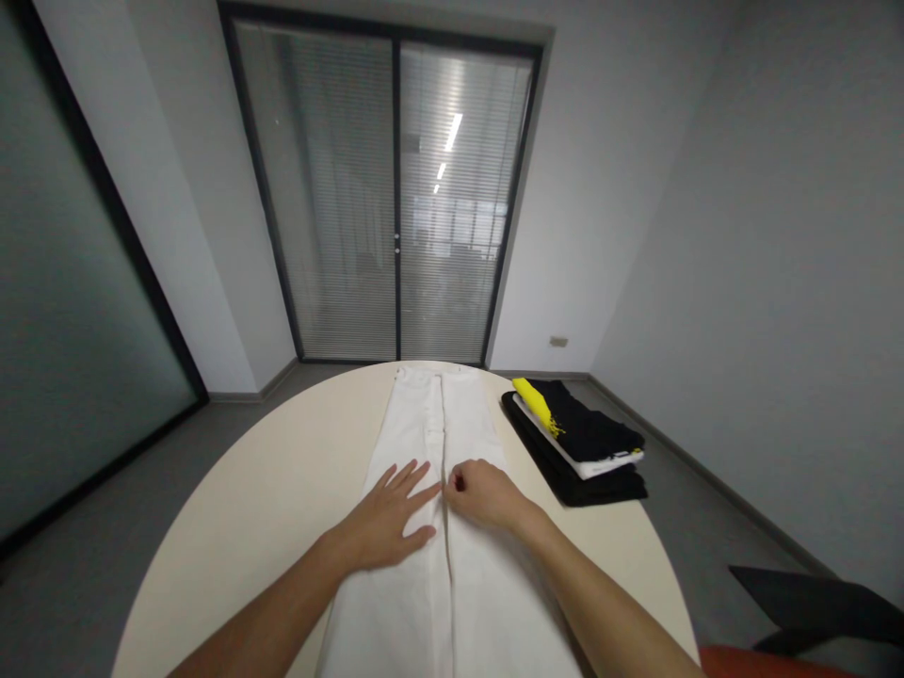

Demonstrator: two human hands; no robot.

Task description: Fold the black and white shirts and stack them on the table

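Note:
A long white cloth garment (395, 612) lies lengthwise over the table, with an open seam running down its middle. My left hand (388, 518) rests on the left part of the garment, palm down, its fingers spread and their tips close to the seam. On the other side of the seam, my right hand (484, 492) is closed in a pinch at the edge of the white cloth. Its fingertips seem to grip that edge.
Folded clothes in black, white and yellow (586, 424) are stacked at the right of the round cream table (240, 527). A black and red chair (826, 603) stands at the lower right. Beyond the table are glass doors with blinds (331, 207).

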